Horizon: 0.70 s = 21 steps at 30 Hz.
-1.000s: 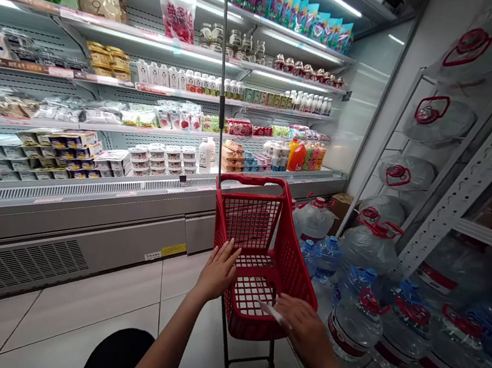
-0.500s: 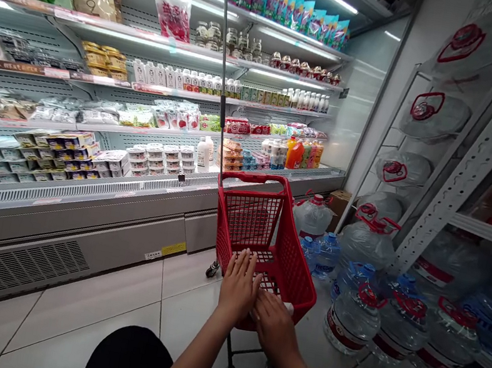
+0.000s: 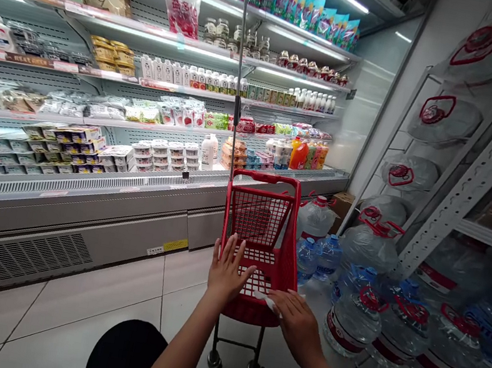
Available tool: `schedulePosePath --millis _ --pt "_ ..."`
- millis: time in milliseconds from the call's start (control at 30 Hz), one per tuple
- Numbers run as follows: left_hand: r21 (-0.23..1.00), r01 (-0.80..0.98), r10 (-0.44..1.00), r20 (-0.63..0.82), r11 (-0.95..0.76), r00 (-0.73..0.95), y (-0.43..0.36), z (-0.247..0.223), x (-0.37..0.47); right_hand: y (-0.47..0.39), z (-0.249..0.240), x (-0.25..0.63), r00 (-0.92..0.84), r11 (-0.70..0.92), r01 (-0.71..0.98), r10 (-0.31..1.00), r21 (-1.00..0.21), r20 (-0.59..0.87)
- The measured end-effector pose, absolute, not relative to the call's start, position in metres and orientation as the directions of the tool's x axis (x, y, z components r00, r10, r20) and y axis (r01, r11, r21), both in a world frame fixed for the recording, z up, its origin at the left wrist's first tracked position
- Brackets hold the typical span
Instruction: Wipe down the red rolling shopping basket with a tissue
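A red plastic shopping cart [image 3: 249,313] on casters stands in front of my knees, its mesh seat and basket facing me. My left hand [image 3: 227,274] is at the cart's near left side, fingers spread and nothing in them. Over the near right corner, my right hand [image 3: 298,325] has its fingers pressed together on a crumpled white tissue [image 3: 268,301], which lies against the rim. Part of the tissue is hidden under the fingers. A thin pole [image 3: 239,75] rises from the cart's back left corner.
An open refrigerated display [image 3: 135,215] of dairy tubs, bottles and pouches runs along the left and back. Large water bottles [image 3: 351,326] with red handles stand on the floor at right, beside a white metal rack [image 3: 460,184]. Pale tiles [image 3: 110,306] cover the floor.
My hands have moved apart, the left going left and the right going right, from close together over the cart's near edge. The cart has turned to face me more squarely.
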<state>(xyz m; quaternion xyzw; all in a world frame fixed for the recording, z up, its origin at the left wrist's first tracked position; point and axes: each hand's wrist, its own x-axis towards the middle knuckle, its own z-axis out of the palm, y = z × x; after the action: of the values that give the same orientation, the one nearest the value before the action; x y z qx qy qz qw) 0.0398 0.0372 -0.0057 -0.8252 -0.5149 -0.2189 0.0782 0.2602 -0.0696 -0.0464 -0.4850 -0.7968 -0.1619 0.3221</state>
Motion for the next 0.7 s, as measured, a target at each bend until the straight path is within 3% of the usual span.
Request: schedulePosePath --millis 200,433,600,700 --pt "0.139 0.877 0.835 0.403 -0.459 0.373 0.053 -0.016 0.051 -0.05 -0.041 0.226 -0.308 0.447 0.892 0.7 -0.06 0.644" --pt "0.065 0.812 0.754 0.421 -0.58 0.505 0.063 -0.008 0.033 -0.023 -0.022 0.293 -0.561 0.651 0.758 0.623 0.037 0.545" --pt "0.049 0.783 0.722 0.425 -0.62 0.545 0.062 -0.007 0.037 0.004 -0.015 0.312 -0.327 0.469 0.873 0.768 -0.136 0.551" --pt "0.034 0.781 0.716 0.427 -0.623 0.552 0.062 -0.005 0.036 -0.002 -0.023 0.293 -0.249 0.434 0.874 0.786 -0.218 0.566"
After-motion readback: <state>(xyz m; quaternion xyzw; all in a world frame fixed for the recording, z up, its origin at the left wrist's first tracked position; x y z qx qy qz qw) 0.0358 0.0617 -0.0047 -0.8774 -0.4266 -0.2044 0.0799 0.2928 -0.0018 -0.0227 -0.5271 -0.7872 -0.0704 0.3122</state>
